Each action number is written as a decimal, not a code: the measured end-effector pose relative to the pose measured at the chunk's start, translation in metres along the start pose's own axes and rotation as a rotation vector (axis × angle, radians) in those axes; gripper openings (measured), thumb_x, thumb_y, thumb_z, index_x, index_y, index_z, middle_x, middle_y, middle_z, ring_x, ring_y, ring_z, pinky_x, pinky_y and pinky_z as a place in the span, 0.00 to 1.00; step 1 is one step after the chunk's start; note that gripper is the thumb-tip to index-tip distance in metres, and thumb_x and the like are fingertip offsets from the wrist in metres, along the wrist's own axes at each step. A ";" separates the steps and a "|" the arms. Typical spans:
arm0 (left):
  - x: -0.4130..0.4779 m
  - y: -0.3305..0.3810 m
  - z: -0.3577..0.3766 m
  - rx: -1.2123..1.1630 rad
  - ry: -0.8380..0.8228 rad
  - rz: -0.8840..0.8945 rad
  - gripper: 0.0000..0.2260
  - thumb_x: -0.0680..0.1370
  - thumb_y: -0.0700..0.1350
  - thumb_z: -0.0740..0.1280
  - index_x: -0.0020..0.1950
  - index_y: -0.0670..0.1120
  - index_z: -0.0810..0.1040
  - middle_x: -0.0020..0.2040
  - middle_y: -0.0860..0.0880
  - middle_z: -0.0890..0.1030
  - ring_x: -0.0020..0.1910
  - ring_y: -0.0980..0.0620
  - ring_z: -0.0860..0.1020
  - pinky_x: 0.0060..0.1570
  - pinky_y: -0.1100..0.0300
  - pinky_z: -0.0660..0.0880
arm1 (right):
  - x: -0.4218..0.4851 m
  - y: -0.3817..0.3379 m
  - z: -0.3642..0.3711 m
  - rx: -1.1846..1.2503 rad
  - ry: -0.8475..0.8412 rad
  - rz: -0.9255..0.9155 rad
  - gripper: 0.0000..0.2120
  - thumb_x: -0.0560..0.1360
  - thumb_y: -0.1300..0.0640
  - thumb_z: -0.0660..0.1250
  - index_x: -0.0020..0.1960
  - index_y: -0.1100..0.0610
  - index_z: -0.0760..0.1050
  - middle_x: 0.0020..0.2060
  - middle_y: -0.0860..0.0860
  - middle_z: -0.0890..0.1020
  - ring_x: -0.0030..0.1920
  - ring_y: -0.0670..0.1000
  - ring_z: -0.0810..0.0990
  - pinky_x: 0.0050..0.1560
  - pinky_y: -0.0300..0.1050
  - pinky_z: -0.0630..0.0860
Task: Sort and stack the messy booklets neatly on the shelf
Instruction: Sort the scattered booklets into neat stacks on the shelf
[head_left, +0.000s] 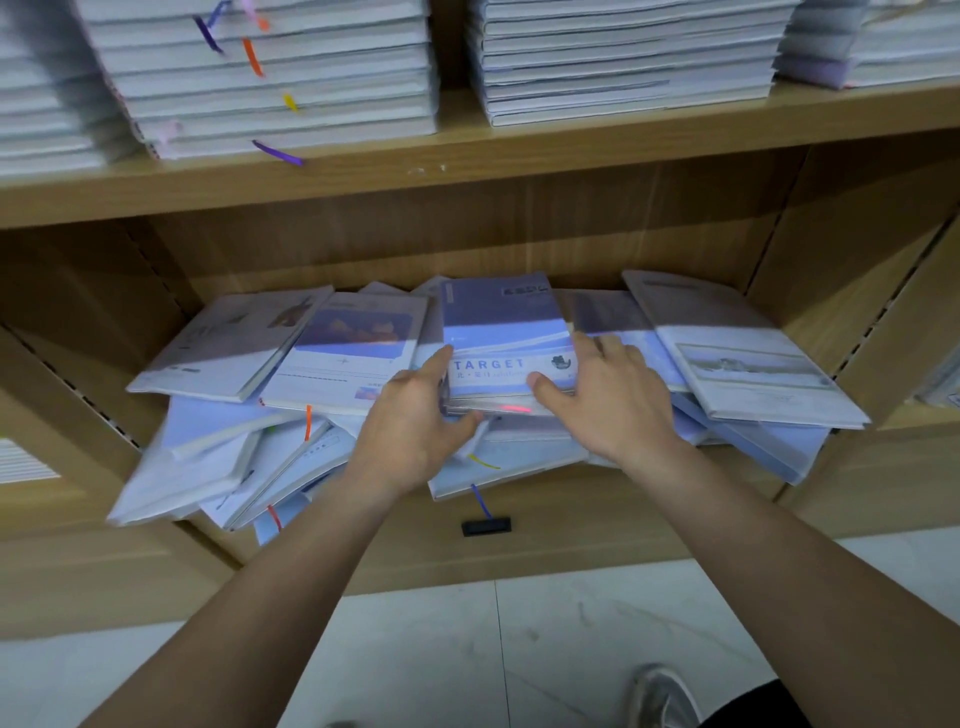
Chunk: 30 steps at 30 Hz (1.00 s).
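Observation:
A messy heap of pale booklets (249, 457) covers the lower wooden shelf (597, 519), several hanging over its front edge. In the middle a small pile topped by a blue booklet marked TARGET (501, 332) stands on the heap. My left hand (415, 421) presses against the left side of that pile, thumb below and fingers along its edge. My right hand (608, 395) holds its right side, thumb on the cover and fingers over the far edge. More booklets lie at the left (234, 343) and at the right (743, 364).
The upper shelf (519, 145) carries neat tall stacks of booklets (270, 78) with coloured ribbons, and another stack (623, 57) to the right. A small black tag (487, 526) sits on the lower shelf's front. White tiled floor and my shoe (662, 696) lie below.

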<state>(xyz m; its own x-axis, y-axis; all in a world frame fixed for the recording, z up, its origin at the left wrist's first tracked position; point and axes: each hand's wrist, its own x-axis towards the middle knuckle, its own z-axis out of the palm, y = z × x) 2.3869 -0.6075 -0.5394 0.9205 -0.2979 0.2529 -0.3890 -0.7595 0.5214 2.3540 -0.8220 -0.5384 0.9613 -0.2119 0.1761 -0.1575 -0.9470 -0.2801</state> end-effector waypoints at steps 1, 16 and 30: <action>-0.002 0.000 -0.009 -0.019 0.031 -0.017 0.28 0.74 0.55 0.73 0.72 0.52 0.70 0.55 0.54 0.80 0.55 0.53 0.77 0.54 0.54 0.76 | -0.001 -0.003 -0.002 -0.017 0.054 -0.014 0.37 0.77 0.32 0.56 0.77 0.56 0.63 0.68 0.55 0.72 0.66 0.60 0.70 0.58 0.54 0.71; -0.039 -0.156 -0.101 0.326 0.145 -0.368 0.38 0.71 0.71 0.52 0.74 0.50 0.71 0.75 0.45 0.69 0.74 0.42 0.66 0.73 0.46 0.62 | -0.012 -0.160 0.029 0.110 -0.094 -0.488 0.27 0.80 0.42 0.59 0.75 0.52 0.68 0.76 0.53 0.66 0.74 0.57 0.63 0.71 0.52 0.62; -0.039 -0.192 -0.126 0.113 0.388 -0.431 0.17 0.80 0.52 0.63 0.68 0.49 0.75 0.65 0.42 0.74 0.65 0.38 0.69 0.65 0.48 0.65 | -0.012 -0.173 0.075 0.053 0.051 -0.494 0.26 0.79 0.37 0.49 0.69 0.45 0.74 0.58 0.50 0.74 0.57 0.57 0.68 0.55 0.54 0.75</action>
<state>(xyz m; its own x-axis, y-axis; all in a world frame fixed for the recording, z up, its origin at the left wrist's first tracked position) 2.4210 -0.3770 -0.5468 0.9055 0.2687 0.3285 0.0430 -0.8282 0.5587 2.3868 -0.6375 -0.5626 0.9056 0.2460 0.3455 0.3269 -0.9239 -0.1989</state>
